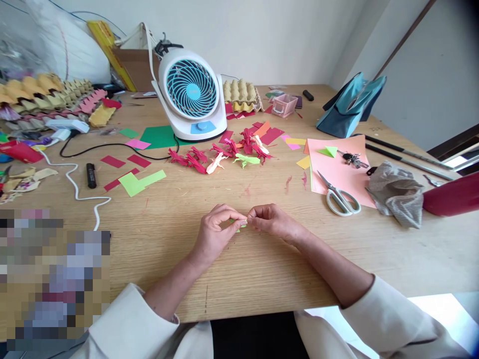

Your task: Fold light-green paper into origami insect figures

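Over the near middle of the desk, my left hand (219, 227) pinches a small piece of light-green folded paper (242, 225), mostly hidden by the fingers. My right hand (275, 222) meets it fingertip to fingertip, thumb and forefinger closed at the paper's right end. Beyond my hands lies a cluster of folded red paper figures (194, 158), with a pale figure (216, 163) and a light-green figure (247, 159) among them. Light-green paper pieces (136, 184) lie to the left, beside red paper strips (139, 160).
A white fan (192, 89) stands behind the figures. On the right are scissors (342, 199), pink sheets (333, 167) with keys (354, 159), a crumpled grey cloth (396, 192) and a blue bag (348, 107). A black marker (91, 175) and white cable (77, 187) lie left. Egg trays (48, 102) are stacked far left.
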A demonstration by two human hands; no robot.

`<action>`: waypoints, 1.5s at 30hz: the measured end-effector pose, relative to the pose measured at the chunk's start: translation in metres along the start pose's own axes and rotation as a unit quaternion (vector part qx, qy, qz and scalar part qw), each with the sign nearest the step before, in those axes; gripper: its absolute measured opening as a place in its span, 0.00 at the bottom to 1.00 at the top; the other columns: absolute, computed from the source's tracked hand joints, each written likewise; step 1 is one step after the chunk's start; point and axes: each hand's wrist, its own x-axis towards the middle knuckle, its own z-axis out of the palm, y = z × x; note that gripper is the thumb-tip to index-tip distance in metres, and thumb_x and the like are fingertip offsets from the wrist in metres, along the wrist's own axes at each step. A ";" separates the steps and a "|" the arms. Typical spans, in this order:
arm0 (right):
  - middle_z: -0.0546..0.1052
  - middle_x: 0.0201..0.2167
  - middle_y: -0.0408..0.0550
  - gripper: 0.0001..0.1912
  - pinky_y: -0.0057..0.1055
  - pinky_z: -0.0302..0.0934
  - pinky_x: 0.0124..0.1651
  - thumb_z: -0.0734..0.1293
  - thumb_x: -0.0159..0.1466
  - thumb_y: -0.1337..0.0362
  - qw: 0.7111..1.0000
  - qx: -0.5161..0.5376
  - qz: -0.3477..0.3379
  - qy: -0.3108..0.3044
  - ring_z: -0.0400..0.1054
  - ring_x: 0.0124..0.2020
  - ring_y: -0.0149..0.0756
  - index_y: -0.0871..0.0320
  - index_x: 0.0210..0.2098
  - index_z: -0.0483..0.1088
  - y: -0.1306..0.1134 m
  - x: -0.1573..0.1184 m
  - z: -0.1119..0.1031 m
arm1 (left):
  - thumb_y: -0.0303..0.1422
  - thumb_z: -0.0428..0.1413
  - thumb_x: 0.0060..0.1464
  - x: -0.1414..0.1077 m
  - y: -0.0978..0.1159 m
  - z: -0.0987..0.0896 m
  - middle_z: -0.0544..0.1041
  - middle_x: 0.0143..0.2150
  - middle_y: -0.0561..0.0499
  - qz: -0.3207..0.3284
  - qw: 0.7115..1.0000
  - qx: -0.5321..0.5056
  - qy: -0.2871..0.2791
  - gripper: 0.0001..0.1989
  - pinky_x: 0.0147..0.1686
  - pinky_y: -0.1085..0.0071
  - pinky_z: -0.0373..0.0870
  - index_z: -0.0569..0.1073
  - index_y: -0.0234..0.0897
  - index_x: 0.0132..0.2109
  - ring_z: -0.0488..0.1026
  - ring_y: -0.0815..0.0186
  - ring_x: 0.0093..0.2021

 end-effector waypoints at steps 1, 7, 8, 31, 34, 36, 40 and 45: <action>0.64 0.21 0.39 0.22 0.27 0.46 0.27 0.67 0.59 0.46 1.000 -0.002 -0.002 -0.001 0.54 0.23 0.26 0.61 0.29 0.70 -0.001 0.000 0.000 | 0.29 0.62 0.55 0.000 0.000 0.000 0.77 0.31 0.51 0.000 1.000 0.000 -0.002 0.02 0.35 0.71 0.70 0.80 0.38 0.34 0.74 0.67 0.34; 0.64 0.21 0.39 0.21 0.28 0.48 0.28 0.67 0.59 0.47 1.000 -0.004 -0.017 -0.003 0.55 0.24 0.27 0.61 0.28 0.71 0.003 0.001 0.000 | 0.30 0.62 0.55 0.000 0.001 0.001 0.76 0.31 0.51 -0.028 0.999 -0.018 -0.004 0.02 0.34 0.71 0.70 0.79 0.38 0.33 0.74 0.67 0.34; 0.64 0.21 0.39 0.21 0.28 0.48 0.28 0.67 0.59 0.47 1.000 -0.004 -0.016 -0.001 0.55 0.24 0.27 0.61 0.29 0.71 0.004 0.001 0.000 | 0.30 0.62 0.55 0.001 0.001 0.001 0.76 0.31 0.51 -0.034 0.999 -0.020 -0.005 0.03 0.34 0.71 0.70 0.79 0.37 0.33 0.74 0.67 0.34; 0.67 0.23 0.40 0.15 0.27 0.54 0.31 0.72 0.54 0.53 0.996 0.075 0.040 -0.005 0.58 0.26 0.27 0.60 0.28 0.72 -0.008 -0.002 -0.002 | 0.29 0.62 0.56 0.003 0.005 -0.004 0.76 0.31 0.51 0.051 0.997 0.064 -0.014 0.03 0.38 0.68 0.68 0.78 0.38 0.33 0.72 0.66 0.35; 0.68 0.23 0.40 0.14 0.27 0.55 0.31 0.72 0.53 0.54 0.996 0.079 0.041 -0.006 0.59 0.26 0.27 0.60 0.27 0.72 -0.010 -0.002 -0.002 | 0.29 0.60 0.57 0.003 0.005 -0.004 0.76 0.31 0.51 0.077 0.992 0.099 -0.016 0.03 0.39 0.68 0.68 0.77 0.38 0.33 0.71 0.65 0.36; 0.68 0.22 0.40 0.14 0.27 0.55 0.31 0.72 0.53 0.54 0.996 0.081 0.040 -0.006 0.59 0.26 0.27 0.60 0.27 0.72 -0.010 -0.002 -0.001 | 0.29 0.59 0.58 0.003 0.005 -0.004 0.76 0.31 0.51 0.088 0.988 0.125 -0.021 0.04 0.40 0.67 0.67 0.76 0.37 0.33 0.70 0.65 0.36; 0.66 0.22 0.39 0.15 0.27 0.54 0.31 0.71 0.53 0.53 0.997 0.070 0.033 -0.008 0.58 0.25 0.27 0.60 0.27 0.71 -0.009 -0.001 -0.001 | 0.29 0.57 0.60 0.002 0.006 -0.004 0.76 0.32 0.51 0.095 0.980 0.174 -0.032 0.05 0.40 0.66 0.65 0.74 0.38 0.34 0.69 0.64 0.36; 0.65 0.20 0.39 0.19 0.27 0.51 0.29 0.70 0.56 0.48 0.998 0.051 0.019 0.024 0.57 0.24 0.28 0.60 0.28 0.69 -0.007 -0.001 -0.001 | 0.28 0.56 0.60 0.002 0.006 -0.005 0.76 0.33 0.51 0.080 0.974 0.210 -0.032 0.05 0.42 0.64 0.65 0.72 0.38 0.34 0.69 0.63 0.38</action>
